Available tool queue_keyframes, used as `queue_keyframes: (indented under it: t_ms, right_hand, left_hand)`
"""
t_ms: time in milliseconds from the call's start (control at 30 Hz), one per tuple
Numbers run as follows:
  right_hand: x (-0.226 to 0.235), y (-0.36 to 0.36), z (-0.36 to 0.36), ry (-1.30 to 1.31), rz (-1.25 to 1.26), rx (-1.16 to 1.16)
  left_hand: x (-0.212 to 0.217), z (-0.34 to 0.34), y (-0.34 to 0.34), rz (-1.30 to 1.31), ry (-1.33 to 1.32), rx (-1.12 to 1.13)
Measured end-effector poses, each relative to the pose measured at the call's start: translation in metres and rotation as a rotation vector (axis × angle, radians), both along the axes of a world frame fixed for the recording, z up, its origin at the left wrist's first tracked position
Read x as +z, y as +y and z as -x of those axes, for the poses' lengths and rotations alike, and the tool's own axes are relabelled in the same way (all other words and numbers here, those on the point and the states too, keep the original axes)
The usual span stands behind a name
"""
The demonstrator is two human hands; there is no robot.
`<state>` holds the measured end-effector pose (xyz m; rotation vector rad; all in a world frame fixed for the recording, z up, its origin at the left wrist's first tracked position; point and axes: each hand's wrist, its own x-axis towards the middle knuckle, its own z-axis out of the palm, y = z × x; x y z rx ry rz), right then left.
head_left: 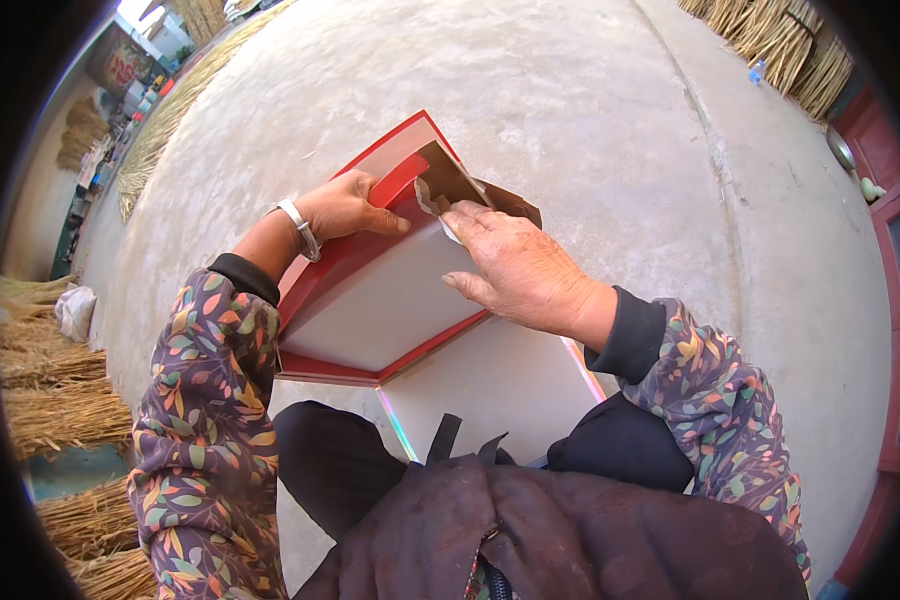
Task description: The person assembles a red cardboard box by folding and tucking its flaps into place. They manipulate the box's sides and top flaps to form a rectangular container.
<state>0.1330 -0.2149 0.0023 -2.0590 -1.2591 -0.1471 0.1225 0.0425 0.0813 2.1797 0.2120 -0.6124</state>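
Observation:
A red cardboard box (365,305) with a pale inside leans open in front of me, above my lap. My left hand (345,212) is closed on its upper left wall, the thumb lying on the inner face. At the top of the box a brown cardboard flap (447,170) shows a torn, ragged edge. My right hand (515,262) rests its outstretched fingers against this flap and the torn paper, with its thumb apart inside the box. A flat white panel (500,385) with shiny rainbow edges lies below, between my knees.
Bundles of dry straw (55,385) are piled at the left, beside a white bag (75,312). More straw bundles (770,40) stand at the far right. A red door frame (890,240) rises at the right edge, near a metal basin (840,148). The floor (590,110) is concrete.

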Motion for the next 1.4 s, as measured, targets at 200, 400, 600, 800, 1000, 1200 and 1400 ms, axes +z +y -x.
queue_keyframes:
  t_ms: [200,400,600,800,1000,1200,1400]
  right_hand:
    - [-0.012,0.014,-0.013,-0.018,0.141,-0.058]
    - [-0.013,0.016,-0.034,0.114,0.211,-0.131]
    - [-0.016,0.013,-0.053,0.27,0.204,-0.149]
    - [-0.028,0.008,-0.063,0.293,0.175,-0.09]
    - [-0.029,0.007,-0.063,0.249,0.194,-0.177]
    - [-0.032,0.006,-0.07,0.31,0.255,-0.201]
    - [-0.052,-0.01,-0.075,0.28,0.267,-0.23]
  left_hand:
    - [0.004,0.003,-0.005,0.053,0.054,0.005]
    - [0.004,-0.007,-0.011,-0.035,0.01,0.025]
    - [-0.001,-0.003,-0.024,-0.057,-0.117,-0.104]
    - [-0.028,0.07,-0.025,-0.614,-0.61,-0.169]
    - [-0.045,0.129,0.02,-0.831,-0.67,-0.071]
    - [-0.035,0.112,0.039,-0.597,-0.55,-0.064]
    - [-0.032,0.09,0.039,-0.334,-0.282,0.006]
